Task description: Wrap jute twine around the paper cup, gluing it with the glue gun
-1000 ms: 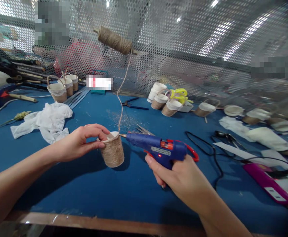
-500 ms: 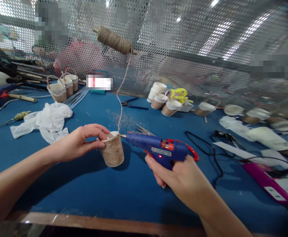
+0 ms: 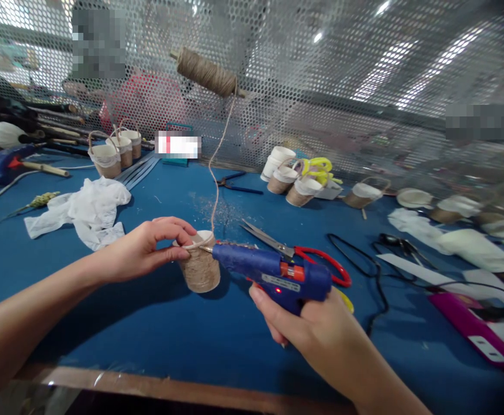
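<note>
My left hand (image 3: 161, 245) pinches the rim of a small twine-wrapped cup (image 3: 200, 271), which tilts a little above the blue table. Thumb and fingers close over the rim's left side. In my right hand (image 3: 308, 323) is a blue glue gun (image 3: 273, 271) with a lit red light. Its metal nozzle touches or nearly touches the twine at the front of the rim. A strand of twine (image 3: 213, 196) runs from the cup's rim up to a spool (image 3: 206, 72) on the mesh. Behind the glue gun lie scissors (image 3: 273, 237) with red handles.
Pliers (image 3: 239, 184) lie toward the back. Small handled baskets stand at the back left (image 3: 106, 161) and back right (image 3: 304, 191). White lace cloth (image 3: 85, 210) lies at left, beyond my forearm. A black cable (image 3: 375, 271) and a purple power strip (image 3: 472, 328) occupy the right.
The glue gun's nozzle has moved left and down, from the rim's right edge to its front. More of the scissors shows behind it. My left hand keeps its pinch on the cup.
</note>
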`<state>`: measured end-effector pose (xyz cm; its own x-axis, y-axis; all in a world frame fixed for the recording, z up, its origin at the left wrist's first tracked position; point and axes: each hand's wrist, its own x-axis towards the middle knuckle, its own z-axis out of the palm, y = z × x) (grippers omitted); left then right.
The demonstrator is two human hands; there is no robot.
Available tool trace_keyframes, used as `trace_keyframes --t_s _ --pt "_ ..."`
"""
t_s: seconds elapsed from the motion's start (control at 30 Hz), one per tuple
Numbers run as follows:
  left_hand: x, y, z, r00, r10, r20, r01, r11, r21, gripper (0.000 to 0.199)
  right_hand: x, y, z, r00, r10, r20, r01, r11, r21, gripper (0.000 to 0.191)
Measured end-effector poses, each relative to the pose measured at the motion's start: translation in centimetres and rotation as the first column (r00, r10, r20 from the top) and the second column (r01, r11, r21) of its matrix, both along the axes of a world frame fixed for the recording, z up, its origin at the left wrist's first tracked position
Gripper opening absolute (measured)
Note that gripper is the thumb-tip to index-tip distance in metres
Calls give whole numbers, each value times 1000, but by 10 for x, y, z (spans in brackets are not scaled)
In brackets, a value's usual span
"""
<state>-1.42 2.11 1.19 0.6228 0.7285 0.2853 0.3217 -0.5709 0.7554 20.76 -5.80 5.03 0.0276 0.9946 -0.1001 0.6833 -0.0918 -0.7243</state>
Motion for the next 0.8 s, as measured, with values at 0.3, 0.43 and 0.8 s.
trace_keyframes --t_s 0.3,0.43,0.8 --pt "0 -1 0 1000 2 -16 -2 1000 12 13 2 2 -1 999 42 -16 -42 999 12 39" --pt "0 -1 1 999 2 -32 -1 1000 12 13 10 6 -4 992 117 -40 -116 993 33 39" --pt "-1 0 0 999 9 -38 -10 1000 -17 14 16 14 -8 994 86 -63 -84 996 42 39"
